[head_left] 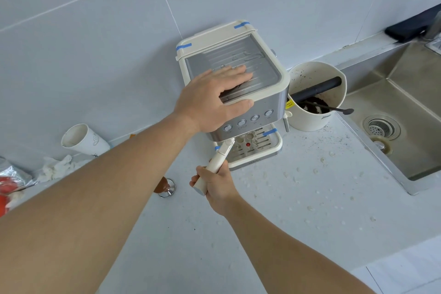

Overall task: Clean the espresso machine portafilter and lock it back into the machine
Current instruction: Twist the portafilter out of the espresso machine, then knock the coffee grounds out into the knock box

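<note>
Locking the portafilter home — one hand bracing, one hand turning.

My left hand (pixel 214 98) lay flat, fingers straight, on top of the espresso machine (pixel 235 83) near the back edge of the countertop (pixel 274 210), while my right hand (pixel 216 185) gripped the cream handle of the portafilter (pixel 218 162), its head hidden under the machine's front above the drip tray (pixel 259 148). Done well, I judged, the step wanted firm downward pressure to keep the body from sliding and a level, steady swing of the handle — no forcing if it bound. The knock box (pixel 315 95) stood just beside the machine, towards the sink (pixel 401 112).
</note>
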The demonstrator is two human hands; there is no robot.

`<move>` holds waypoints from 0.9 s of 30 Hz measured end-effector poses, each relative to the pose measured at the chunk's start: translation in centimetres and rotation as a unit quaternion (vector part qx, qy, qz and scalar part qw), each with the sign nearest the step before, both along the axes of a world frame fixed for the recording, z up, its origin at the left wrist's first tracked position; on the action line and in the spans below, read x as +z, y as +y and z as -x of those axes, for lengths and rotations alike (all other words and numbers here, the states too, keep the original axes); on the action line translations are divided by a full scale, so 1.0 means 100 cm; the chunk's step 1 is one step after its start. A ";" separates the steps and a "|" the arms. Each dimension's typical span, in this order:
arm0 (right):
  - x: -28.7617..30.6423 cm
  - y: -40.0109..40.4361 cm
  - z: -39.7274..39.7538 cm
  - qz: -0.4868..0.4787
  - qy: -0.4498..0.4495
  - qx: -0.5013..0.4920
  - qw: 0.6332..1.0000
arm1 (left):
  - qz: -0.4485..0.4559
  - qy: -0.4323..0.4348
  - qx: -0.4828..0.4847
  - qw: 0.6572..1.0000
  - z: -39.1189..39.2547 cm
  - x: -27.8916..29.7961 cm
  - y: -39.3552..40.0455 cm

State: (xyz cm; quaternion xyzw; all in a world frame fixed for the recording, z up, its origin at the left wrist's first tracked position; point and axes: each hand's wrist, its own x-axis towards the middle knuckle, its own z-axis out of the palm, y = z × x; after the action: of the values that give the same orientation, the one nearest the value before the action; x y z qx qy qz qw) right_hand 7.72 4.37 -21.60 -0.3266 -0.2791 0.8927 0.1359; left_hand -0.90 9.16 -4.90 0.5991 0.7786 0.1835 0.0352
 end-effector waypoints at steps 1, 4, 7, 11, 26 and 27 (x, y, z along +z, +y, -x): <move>-0.001 0.000 -0.006 0.009 -0.004 0.003 1.000 | 0.000 0.000 0.000 1.000 0.000 0.000 0.000; -0.004 -0.001 -0.024 0.025 -0.023 0.018 0.999 | 0.001 -0.001 0.002 1.000 0.001 -0.001 0.000; -0.010 0.002 -0.047 0.036 -0.039 0.036 0.998 | -0.003 -0.002 0.000 1.000 0.001 -0.001 0.000; -0.015 0.009 -0.077 0.028 -0.049 0.068 0.996 | -0.007 0.000 0.004 1.000 0.000 -0.001 0.000; 0.013 0.039 -0.175 -0.041 -0.071 0.160 0.984 | 0.018 0.027 0.011 0.999 -0.005 0.001 -0.001; 0.016 0.044 -0.183 -0.045 -0.074 0.166 0.982 | 0.024 0.028 0.012 0.999 -0.005 0.001 -0.002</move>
State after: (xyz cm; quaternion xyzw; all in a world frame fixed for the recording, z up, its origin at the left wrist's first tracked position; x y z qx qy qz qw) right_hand 26.01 8.76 -20.02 -0.3344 -0.3782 0.8630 -0.0207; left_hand -0.40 8.99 -4.78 0.5940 0.7903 0.1482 0.0256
